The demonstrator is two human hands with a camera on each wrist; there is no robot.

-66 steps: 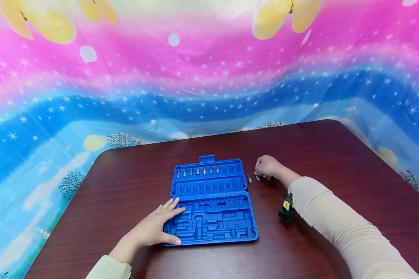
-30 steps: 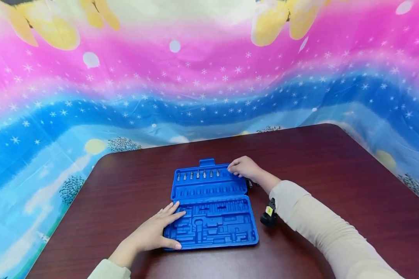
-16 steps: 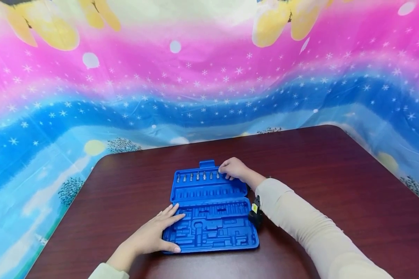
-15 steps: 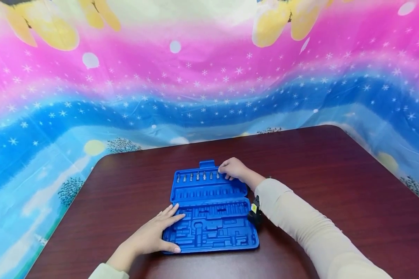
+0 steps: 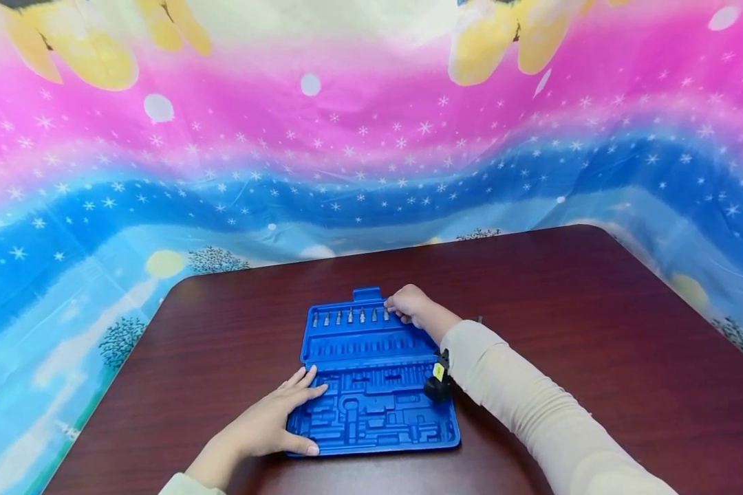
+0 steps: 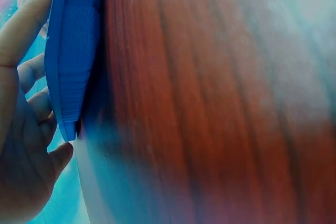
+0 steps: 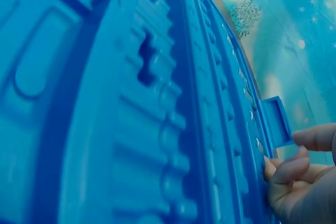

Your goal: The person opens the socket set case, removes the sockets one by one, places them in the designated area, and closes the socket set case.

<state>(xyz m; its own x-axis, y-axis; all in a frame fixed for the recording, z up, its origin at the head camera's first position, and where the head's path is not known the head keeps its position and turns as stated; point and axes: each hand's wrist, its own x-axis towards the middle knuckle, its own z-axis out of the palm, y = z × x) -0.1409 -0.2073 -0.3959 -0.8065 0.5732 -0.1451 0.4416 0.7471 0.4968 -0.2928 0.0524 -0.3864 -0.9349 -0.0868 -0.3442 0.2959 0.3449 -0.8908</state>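
Note:
A blue plastic tool case [image 5: 378,405] lies open flat on the table. My left hand [image 5: 272,419] rests spread on its left edge, with the thumb at the near corner; the left wrist view shows that hand beside the case's side wall [image 6: 76,40]. Several silver bits [image 5: 350,316] stand in a row in the upper slots of the far half. At the right end of this row, my right hand [image 5: 413,306] pinches a small bit, mostly hidden by the fingers. In the right wrist view, its curled fingers [image 7: 289,171] are at the far rim, near the latch tab [image 7: 276,121].
Dark reddish-brown table [image 5: 235,330] surrounds the case. The right sleeve [image 5: 514,378], with a black wrist camera [image 5: 438,385], covers the table beside the case; a small dark piece [image 5: 479,320] peeks out past it. A patterned cloth [image 5: 359,172] hangs behind.
My right hand has moved left from the loose bits on the table to the slots in the case's far half, settling beside the row. The left hand keeps its place.

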